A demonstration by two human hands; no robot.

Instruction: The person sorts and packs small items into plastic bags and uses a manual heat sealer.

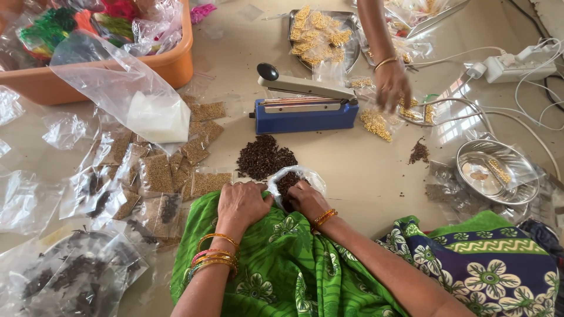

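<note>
Standing over the work floor, I note at far left an orange tub (pixel 170 64) stuffed with coloured items in plastic, and a loose clear bag (pixel 117 88) draped from its rim. Near left, sealed packets of pale seed (pixel 155 173) lie scattered among empty plastic sleeves.

At centre near, the person's left hand (pixel 242 202) rests on the green flowered cloth (pixel 282 264), fingers curled narrow and pinching the left edge of a small clear pouch (pixel 294 179). The right hand (pixel 308 201) sits just right of it, fingers likewise closed on the pouch's near right edge. Both hands touch the pouch; neither is nearer than the other. The pouch lies directly beyond the fingertips, its mouth held open between the two hands, with dark contents visible inside. Whether its long axis runs far-to-near cannot be told, since the plastic is crumpled.

Just beyond the pouch, touching or nearly so, sits a heap of dark cloves (pixel 264 157) on the bare floor. Farther still stands a blue heat sealer (pixel 305 108) with its arm raised at the left end.

At right far, another person's hand (pixel 392 85) reaches down over packets of yellow grain (pixel 376 123); its fingers blur and their spread cannot be told. A steel tray (pixel 349 56) holds more such packets. A round steel dish (pixel 496 173) and a white power strip (pixel 517 67) lie far right.
</note>
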